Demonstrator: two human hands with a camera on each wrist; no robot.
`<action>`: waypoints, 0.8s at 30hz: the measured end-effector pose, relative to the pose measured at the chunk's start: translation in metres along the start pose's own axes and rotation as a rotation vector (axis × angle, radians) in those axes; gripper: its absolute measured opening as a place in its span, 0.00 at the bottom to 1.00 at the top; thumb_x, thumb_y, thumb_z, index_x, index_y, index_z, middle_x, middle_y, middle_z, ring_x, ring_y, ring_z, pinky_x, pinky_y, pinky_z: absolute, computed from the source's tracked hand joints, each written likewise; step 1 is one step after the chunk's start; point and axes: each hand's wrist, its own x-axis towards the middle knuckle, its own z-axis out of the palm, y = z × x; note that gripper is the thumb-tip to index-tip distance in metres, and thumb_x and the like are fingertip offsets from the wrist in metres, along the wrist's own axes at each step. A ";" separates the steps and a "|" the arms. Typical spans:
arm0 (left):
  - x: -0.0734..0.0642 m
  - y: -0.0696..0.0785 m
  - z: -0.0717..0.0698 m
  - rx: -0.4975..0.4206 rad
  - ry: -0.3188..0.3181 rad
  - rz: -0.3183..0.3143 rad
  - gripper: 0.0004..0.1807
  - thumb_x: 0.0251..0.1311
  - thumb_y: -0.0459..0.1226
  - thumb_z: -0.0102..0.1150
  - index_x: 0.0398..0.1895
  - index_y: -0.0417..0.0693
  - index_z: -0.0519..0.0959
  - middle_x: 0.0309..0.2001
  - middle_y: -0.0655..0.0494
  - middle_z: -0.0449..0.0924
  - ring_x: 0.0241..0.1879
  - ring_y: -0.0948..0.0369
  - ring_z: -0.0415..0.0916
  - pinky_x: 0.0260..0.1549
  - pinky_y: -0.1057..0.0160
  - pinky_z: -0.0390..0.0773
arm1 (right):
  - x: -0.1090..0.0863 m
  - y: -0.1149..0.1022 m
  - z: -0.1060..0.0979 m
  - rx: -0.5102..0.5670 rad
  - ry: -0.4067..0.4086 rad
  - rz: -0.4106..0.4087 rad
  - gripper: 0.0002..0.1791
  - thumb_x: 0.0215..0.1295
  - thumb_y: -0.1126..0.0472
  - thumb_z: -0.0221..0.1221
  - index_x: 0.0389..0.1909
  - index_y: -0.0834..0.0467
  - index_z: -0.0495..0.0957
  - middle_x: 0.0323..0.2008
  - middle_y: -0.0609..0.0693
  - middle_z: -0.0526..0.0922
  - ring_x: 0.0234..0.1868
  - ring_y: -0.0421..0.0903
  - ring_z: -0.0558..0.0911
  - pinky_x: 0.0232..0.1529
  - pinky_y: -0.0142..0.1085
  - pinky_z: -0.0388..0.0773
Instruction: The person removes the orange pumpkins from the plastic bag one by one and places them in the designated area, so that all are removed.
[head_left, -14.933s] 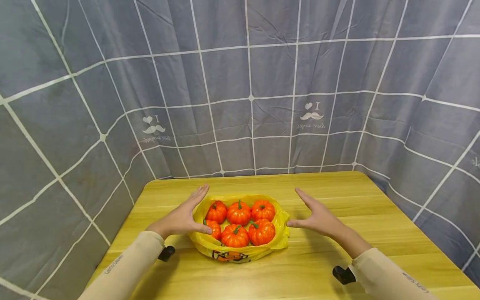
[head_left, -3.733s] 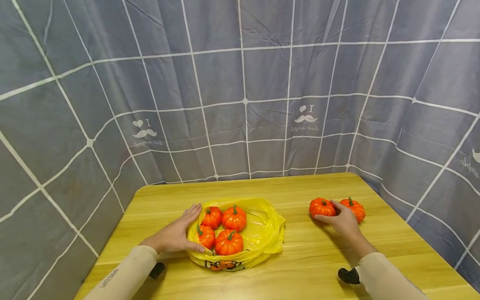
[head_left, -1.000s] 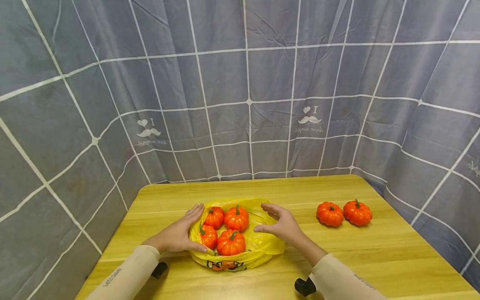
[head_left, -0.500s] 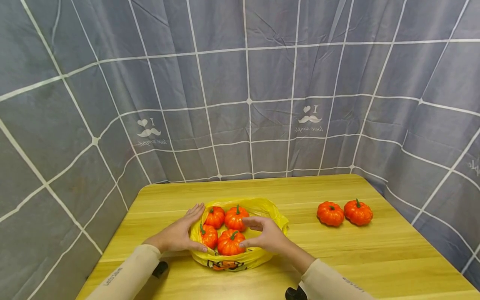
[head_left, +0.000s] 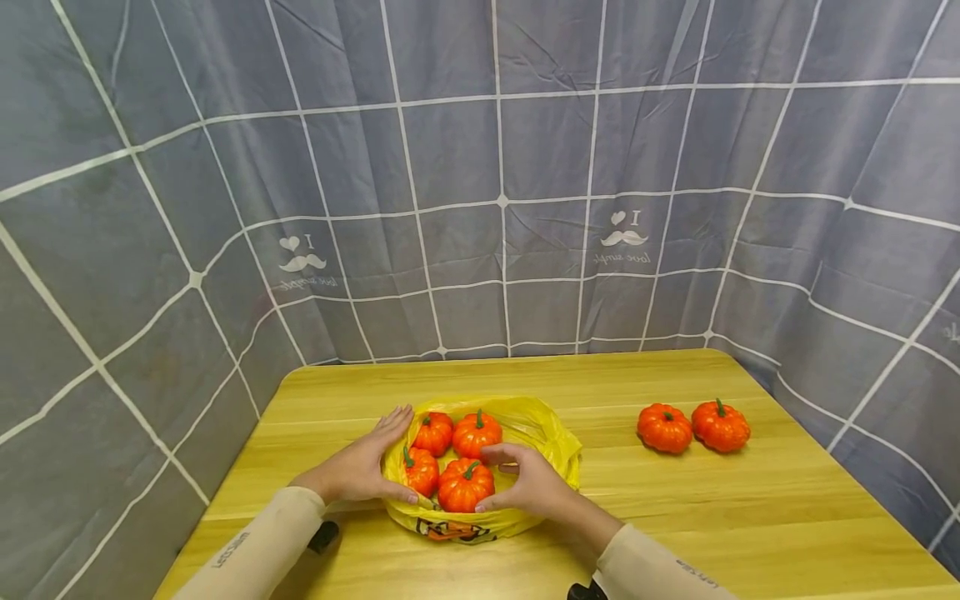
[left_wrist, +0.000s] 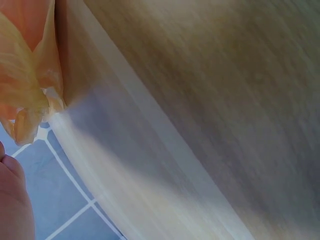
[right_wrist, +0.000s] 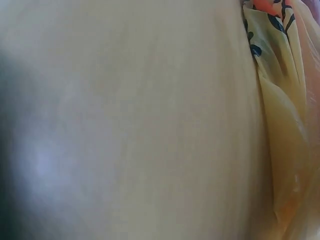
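A yellow plastic bag [head_left: 557, 442], its mouth rolled wide, holds several small orange pumpkins with green stems. My left hand [head_left: 362, 468] rests along the bag's left rim, fingers straight and thumb spread over the front edge. Inside the bag, my right hand [head_left: 531, 483] has its thumb and fingers curled round the right side of the front pumpkin [head_left: 461, 487]. Part of the bag [left_wrist: 47, 75] and a bit of the left hand [left_wrist: 15, 200] appear in the left wrist view. In the right wrist view only the bag's side [right_wrist: 282, 115] shows; the hand is out of sight.
Two more pumpkins sit side by side on the wooden table [head_left: 750, 517] at the right: one nearer the bag [head_left: 664, 428], the other farther right [head_left: 721, 426]. A grey checked curtain [head_left: 540, 250] hangs behind and beside the table.
Since the earliest frame, two pumpkins have left the bag for the table's right side. Lately my right hand has moved left into the bag, onto the front pumpkin. The left hand stays at the rim.
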 end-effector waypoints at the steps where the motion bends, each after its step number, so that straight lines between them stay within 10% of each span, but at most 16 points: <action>1: 0.000 0.000 0.000 -0.001 0.000 -0.001 0.72 0.42 0.66 0.74 0.81 0.39 0.45 0.80 0.48 0.36 0.78 0.45 0.33 0.72 0.40 0.42 | 0.000 0.001 0.001 -0.004 0.000 -0.004 0.40 0.46 0.60 0.80 0.62 0.67 0.75 0.59 0.57 0.80 0.61 0.56 0.77 0.63 0.47 0.73; 24: -0.002 -0.003 0.005 -0.022 0.009 -0.033 0.73 0.40 0.67 0.74 0.82 0.44 0.44 0.80 0.53 0.34 0.78 0.46 0.32 0.72 0.41 0.41 | -0.002 -0.001 0.020 -0.042 0.001 -0.025 0.42 0.49 0.59 0.79 0.64 0.69 0.72 0.62 0.57 0.75 0.60 0.55 0.77 0.59 0.36 0.76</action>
